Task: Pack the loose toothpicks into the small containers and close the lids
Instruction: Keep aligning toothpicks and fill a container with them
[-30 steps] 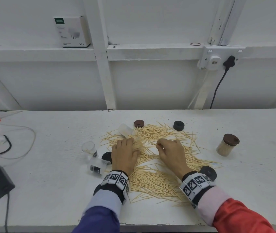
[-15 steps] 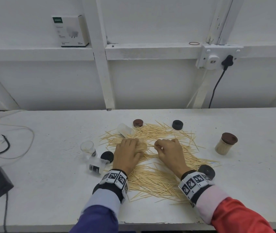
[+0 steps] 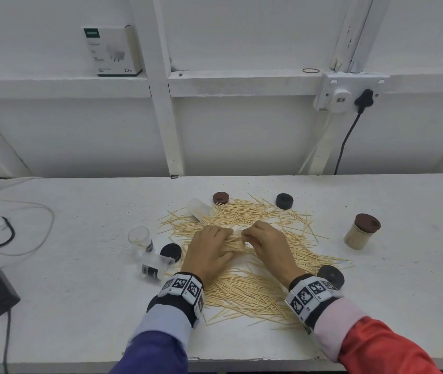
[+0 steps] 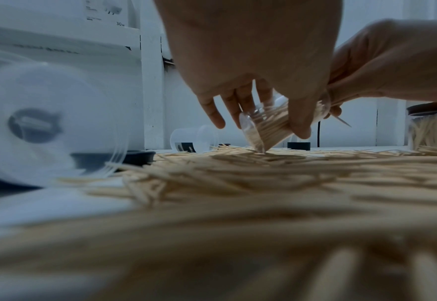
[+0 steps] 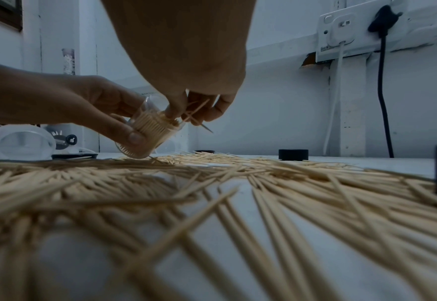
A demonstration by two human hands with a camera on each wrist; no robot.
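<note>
The left hand grips a clear plastic container packed with thin wooden toothpicks, tilted, its base touching the toothpick pile on the white table. The right hand pinches a few pointed toothpicks at its open mouth.

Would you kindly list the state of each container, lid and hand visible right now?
held container: tilted, nearly full, lidless, gripped by left hand
right hand: pinching toothpicks at its mouth
capped container: upright, full, brown lid on
far container: on its side, open
upright container: open, almost empty
near container: on its side, open
loose toothpicks: scattered on table
</note>
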